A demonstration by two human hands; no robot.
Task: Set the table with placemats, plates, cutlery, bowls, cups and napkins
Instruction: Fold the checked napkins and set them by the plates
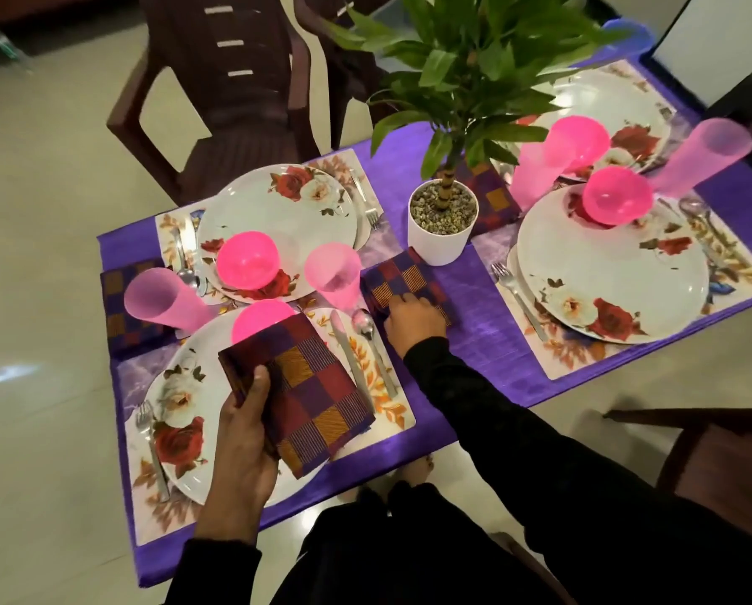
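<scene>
Potted plant is standing mid-table, place settings sitting left and right of it. Near plate is carrying a bowl; knife and spoon are lying right of it, fork left.

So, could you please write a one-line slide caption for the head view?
Left hand holds a folded checked napkin over the near plate while the right hand sets another napkin beside the potted plant.

Four floral plates, four pink bowls, four pink cups, four checked napkins, four placemats, one potted plant, three forks visible.
</scene>
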